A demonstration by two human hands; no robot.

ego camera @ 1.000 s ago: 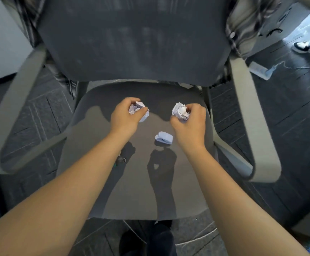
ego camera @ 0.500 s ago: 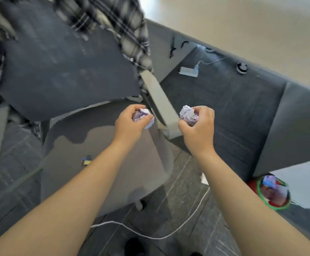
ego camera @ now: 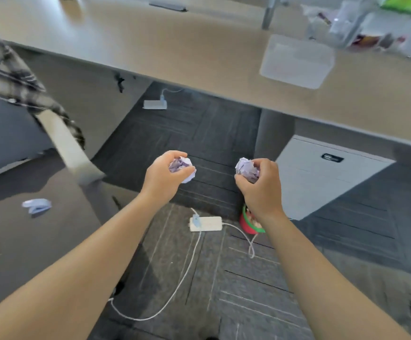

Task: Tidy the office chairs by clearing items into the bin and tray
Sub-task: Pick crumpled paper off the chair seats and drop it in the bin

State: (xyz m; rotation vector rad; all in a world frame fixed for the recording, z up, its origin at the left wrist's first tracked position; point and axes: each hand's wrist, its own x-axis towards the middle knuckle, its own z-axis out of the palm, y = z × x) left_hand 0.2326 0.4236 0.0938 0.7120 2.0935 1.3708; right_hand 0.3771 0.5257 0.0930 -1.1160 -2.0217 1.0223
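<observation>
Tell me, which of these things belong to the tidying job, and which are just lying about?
Part of the job:
left hand gripping a paper ball
right hand gripping a second paper ball
red bin
clear tray
stapler on the chair seat

Just lying about:
power strip
white cable
plaid shirt

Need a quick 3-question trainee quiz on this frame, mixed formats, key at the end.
1. True or false: each hand holds a crumpled paper ball.
2. Where is the red bin with the green rim? A) on the desk B) on the floor, partly hidden by the right wrist C) on the chair seat
3. Fill in: the clear plastic tray sits on the ____.

Key
1. True: left hand grips one paper ball, right hand the other ball.
2. B: bin.
3. desk: tray.
</observation>
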